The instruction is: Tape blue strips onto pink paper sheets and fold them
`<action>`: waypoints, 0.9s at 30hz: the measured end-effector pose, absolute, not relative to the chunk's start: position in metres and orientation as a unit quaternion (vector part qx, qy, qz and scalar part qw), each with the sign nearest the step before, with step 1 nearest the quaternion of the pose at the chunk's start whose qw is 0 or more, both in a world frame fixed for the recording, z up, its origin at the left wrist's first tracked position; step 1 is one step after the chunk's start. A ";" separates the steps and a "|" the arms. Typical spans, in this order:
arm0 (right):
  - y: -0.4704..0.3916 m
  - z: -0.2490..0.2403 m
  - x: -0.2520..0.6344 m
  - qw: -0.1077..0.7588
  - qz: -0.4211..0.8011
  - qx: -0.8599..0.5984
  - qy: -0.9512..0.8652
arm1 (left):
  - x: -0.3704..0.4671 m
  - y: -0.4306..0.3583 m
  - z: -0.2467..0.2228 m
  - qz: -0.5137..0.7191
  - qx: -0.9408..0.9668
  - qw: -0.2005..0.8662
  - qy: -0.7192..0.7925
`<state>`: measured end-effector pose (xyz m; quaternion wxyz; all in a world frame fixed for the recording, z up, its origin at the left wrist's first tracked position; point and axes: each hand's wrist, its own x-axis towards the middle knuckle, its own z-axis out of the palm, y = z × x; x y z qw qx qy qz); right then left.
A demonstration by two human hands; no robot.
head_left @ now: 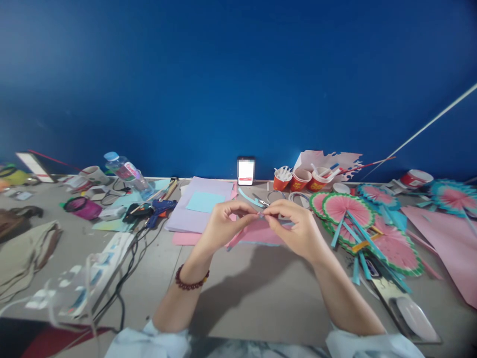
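Observation:
My left hand [227, 221], with a beaded bracelet on its wrist, is closed in a pinch on a narrow pink paper strip [235, 239]. The strip slants down to the left beneath the fingers. My right hand [294, 226] meets it fingertip to fingertip, pinching too; what lies between its fingers is small and partly hidden. Below both hands, a pink paper sheet [261, 233] rests on the grey table [261, 298]. Just behind the right fingers lie scissors [261, 201], with a light blue strip [249, 197] beside them.
Lilac sheets [182, 216] bear a light blue sheet [204, 201]. Left are a blue glue gun [161, 211], a bottle [128, 174], cables and a power strip [108, 266]. Right are watermelon-patterned paper fans [348, 209] and red paper cups [300, 180]. A phone [246, 171] stands against the blue wall.

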<state>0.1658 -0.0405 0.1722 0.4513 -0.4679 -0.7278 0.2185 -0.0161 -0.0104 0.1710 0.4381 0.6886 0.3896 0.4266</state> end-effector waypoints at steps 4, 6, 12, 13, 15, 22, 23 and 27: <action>-0.041 0.171 0.166 0.452 0.226 -0.473 -0.722 | -0.016 -0.011 0.170 0.426 0.691 0.435 0.391; -0.041 0.171 0.166 0.455 0.226 -0.474 -0.719 | -0.016 -0.011 0.170 0.428 0.692 0.431 0.390; -0.041 0.173 0.168 0.447 0.239 -0.465 -0.725 | -0.016 -0.011 0.170 0.425 0.691 0.434 0.393; -0.041 0.173 0.168 0.445 0.243 -0.464 -0.726 | -0.016 -0.011 0.171 0.424 0.691 0.435 0.392; -0.040 0.173 0.169 0.445 0.247 -0.466 -0.724 | -0.016 -0.012 0.172 0.424 0.694 0.436 0.386; -0.037 0.173 0.170 0.454 0.236 -0.467 -0.721 | -0.014 -0.014 0.176 0.417 0.718 0.412 0.376; -0.037 0.173 0.170 0.454 0.235 -0.467 -0.722 | -0.014 -0.014 0.176 0.416 0.721 0.405 0.377; -0.036 0.172 0.169 0.455 0.234 -0.472 -0.718 | -0.014 -0.015 0.174 0.419 0.731 0.387 0.374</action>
